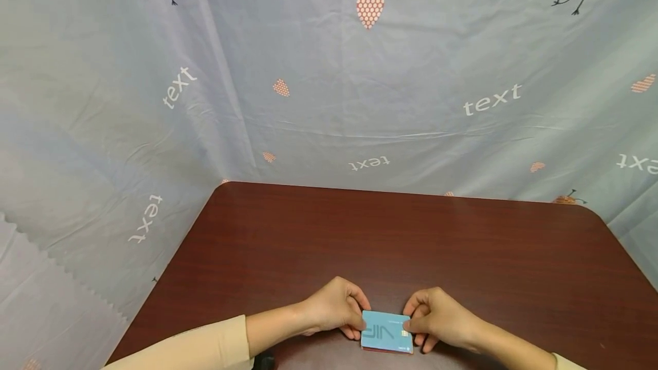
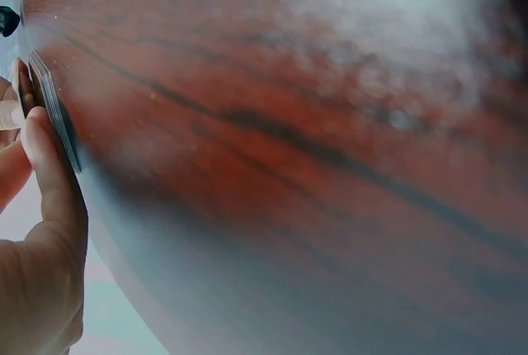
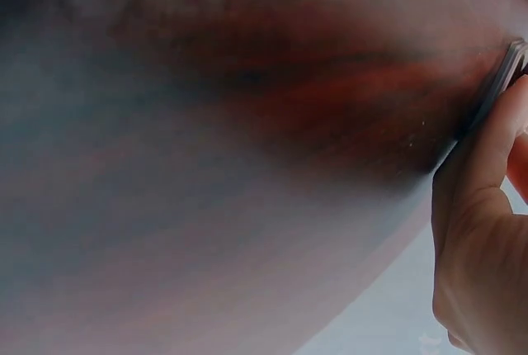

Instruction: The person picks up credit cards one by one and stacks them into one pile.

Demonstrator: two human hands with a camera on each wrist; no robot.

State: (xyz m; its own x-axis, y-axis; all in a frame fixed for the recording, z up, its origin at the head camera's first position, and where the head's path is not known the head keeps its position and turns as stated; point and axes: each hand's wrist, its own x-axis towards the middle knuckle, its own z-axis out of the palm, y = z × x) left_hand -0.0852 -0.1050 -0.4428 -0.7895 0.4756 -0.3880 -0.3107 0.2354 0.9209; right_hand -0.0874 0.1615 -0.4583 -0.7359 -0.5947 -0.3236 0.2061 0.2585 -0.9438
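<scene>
A small stack of plastic cards (image 1: 386,331) lies near the front of the table, between the two hands. The top card is light blue, with large grey VIP lettering and a chip at its right; a reddish edge shows beneath it. My left hand (image 1: 336,307) pinches the stack's left end, thumb on top. At the other end my right hand (image 1: 443,318) pinches it the same way. Several layered card edges (image 2: 56,115) show beside the left thumb in the left wrist view. In the right wrist view, only part of the stack (image 3: 502,78) shows past the fingers.
The dark red-brown wooden table (image 1: 329,238) has rounded far corners. A grey-blue printed curtain (image 1: 319,44) hangs behind it and along the sides. Some black object (image 1: 264,361) sits by the left sleeve, mostly hidden.
</scene>
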